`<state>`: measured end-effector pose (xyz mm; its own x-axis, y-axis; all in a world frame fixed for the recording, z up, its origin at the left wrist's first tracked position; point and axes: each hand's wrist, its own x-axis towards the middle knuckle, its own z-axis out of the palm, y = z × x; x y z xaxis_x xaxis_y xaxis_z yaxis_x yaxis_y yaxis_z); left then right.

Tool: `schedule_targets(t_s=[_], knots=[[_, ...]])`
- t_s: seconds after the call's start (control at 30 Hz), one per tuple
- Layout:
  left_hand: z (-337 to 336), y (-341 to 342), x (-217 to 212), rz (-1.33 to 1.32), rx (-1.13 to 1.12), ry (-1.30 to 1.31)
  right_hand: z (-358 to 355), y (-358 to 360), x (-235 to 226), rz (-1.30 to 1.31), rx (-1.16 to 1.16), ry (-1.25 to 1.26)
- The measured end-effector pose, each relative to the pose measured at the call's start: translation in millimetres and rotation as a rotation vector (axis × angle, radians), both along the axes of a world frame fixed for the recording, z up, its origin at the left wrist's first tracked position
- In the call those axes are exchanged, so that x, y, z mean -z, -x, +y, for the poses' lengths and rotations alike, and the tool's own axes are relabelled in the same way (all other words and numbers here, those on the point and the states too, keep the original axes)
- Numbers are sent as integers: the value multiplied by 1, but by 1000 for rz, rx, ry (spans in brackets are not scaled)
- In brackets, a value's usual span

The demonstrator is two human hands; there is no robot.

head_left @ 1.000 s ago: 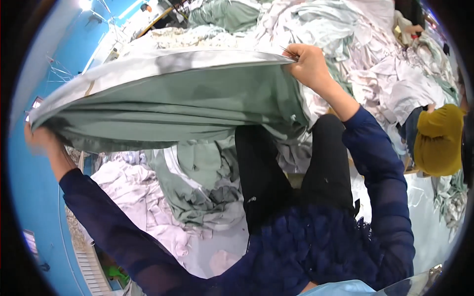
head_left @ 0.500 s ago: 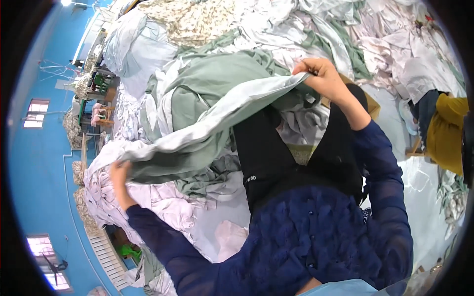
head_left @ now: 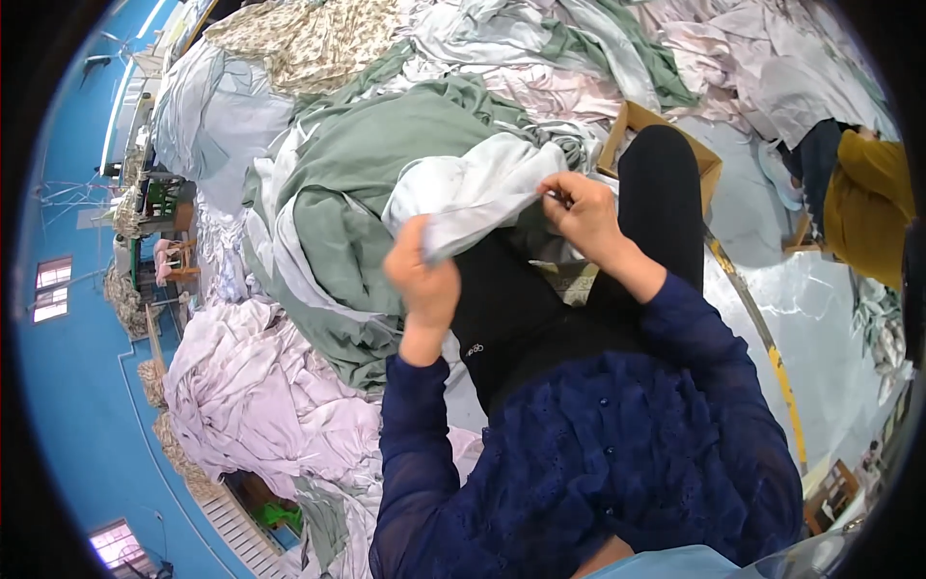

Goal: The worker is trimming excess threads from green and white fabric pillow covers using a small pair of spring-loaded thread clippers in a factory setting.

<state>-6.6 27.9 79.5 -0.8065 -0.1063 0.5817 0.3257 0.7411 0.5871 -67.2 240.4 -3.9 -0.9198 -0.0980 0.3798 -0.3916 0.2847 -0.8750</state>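
Observation:
Over my lap I hold up part of a green and white cloth [head_left: 473,183], its pale side showing between my hands. My left hand [head_left: 422,280] is closed on the cloth's near left edge and slightly smeared by motion. At the right end of the raised part, my right hand [head_left: 584,217] pinches the edge between thumb and fingers. The rest of the green fabric [head_left: 362,145] lies heaped in front of me and to the left, spilling down past my knee.
A pink fabric pile [head_left: 270,386] lies at left. Beyond the green heap are patterned cloth [head_left: 299,39] and more pale piles. A cardboard box [head_left: 711,169] stands by my right knee. Yellow floor tape [head_left: 772,357] runs at right, near a person in mustard clothing [head_left: 873,203].
My left hand has come in from far left toward my right hand, which moved down slightly. The stretched cloth edge is now gathered short between them. The view has shifted a little.

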Motion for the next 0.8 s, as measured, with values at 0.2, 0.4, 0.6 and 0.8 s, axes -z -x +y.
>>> schedule_targets(t_s=[0.2, 0.4, 0.6, 0.8], knots=[[-104, -74, -83, 408, -288, -785, -2, 14, 66, -377, -50, 254], [-197, -126, -19, 179, -992, -526, -24, 24, 97, -887, -214, 344], [-245, -177, 127, -378, -1104, -467, -50, -9, 108, -981, -444, 418], [-146, -105, 123, -400, -681, -89, -38, -11, 99, -1062, -350, 506]])
